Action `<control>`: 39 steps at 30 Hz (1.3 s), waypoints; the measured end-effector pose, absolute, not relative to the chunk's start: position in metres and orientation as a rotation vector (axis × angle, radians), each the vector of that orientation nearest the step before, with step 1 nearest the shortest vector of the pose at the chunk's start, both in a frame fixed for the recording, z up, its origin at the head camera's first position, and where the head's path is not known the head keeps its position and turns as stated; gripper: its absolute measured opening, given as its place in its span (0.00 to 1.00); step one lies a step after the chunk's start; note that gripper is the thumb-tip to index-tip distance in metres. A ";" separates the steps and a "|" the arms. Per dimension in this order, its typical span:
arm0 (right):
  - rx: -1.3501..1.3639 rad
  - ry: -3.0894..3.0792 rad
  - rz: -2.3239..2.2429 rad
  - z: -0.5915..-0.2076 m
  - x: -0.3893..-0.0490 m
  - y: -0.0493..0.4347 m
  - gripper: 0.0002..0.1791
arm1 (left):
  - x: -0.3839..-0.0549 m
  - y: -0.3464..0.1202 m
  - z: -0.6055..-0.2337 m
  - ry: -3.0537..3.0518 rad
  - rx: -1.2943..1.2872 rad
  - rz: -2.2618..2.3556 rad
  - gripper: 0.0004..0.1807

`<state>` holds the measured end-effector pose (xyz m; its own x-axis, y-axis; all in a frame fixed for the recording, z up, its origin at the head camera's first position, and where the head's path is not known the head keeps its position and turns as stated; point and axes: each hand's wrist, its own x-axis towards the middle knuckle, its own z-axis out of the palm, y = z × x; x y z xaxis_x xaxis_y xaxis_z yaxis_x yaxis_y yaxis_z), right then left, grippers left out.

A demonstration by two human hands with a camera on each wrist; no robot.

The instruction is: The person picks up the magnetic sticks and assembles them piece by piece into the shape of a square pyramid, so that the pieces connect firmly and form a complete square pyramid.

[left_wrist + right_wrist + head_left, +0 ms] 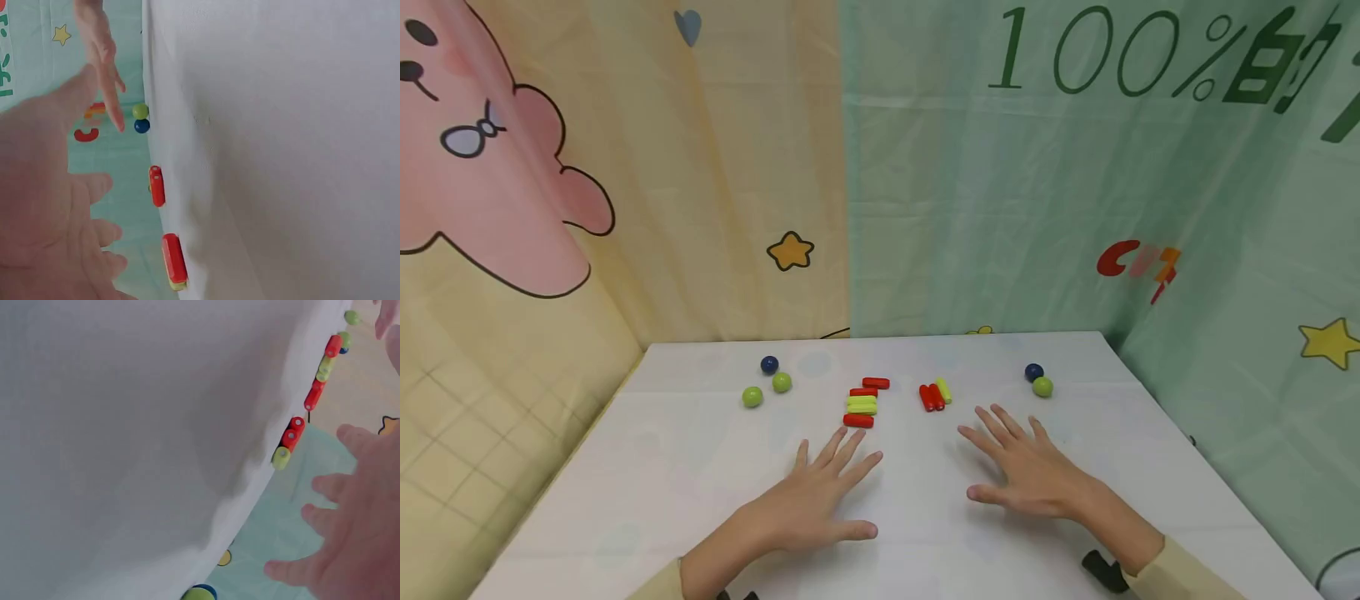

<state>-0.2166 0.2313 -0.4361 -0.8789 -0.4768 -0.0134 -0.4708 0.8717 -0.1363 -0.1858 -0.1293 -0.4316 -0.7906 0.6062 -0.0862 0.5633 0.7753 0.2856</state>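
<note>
My left hand (820, 498) is held over the table with its fingers spread, holding nothing. Just beyond its fingertips lies a row of small rods: red rods (858, 421) and yellow-green rods (862, 404), plus another red rod (876, 383) at the far end. My right hand (1028, 471), fingers also apart and without anything in them, hovers at the right. Past it, to the left, two red rods (927, 397) lie beside a yellow-green rod (943, 390). Beyond its fingers a blue ball (1033, 372) and a green ball (1042, 387) sit together.
The white table (700, 467) carries another blue ball (769, 365) and two green balls, one nearer the middle (782, 382) and one farther left (752, 397). Printed curtains (925, 208) hang behind the table and along its sides.
</note>
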 end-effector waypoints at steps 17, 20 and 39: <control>-0.518 3.080 -0.921 -0.437 -0.244 0.236 0.18 | -0.232 -0.062 -0.423 2.818 0.624 0.945 0.29; -0.446 3.037 -1.050 -0.439 -0.250 0.238 0.16 | -0.243 -0.050 -0.428 2.804 0.537 1.025 0.27; 0.056 2.689 -1.761 -0.447 -0.282 0.261 0.20 | -0.284 -0.006 -0.448 2.591 0.118 1.438 0.31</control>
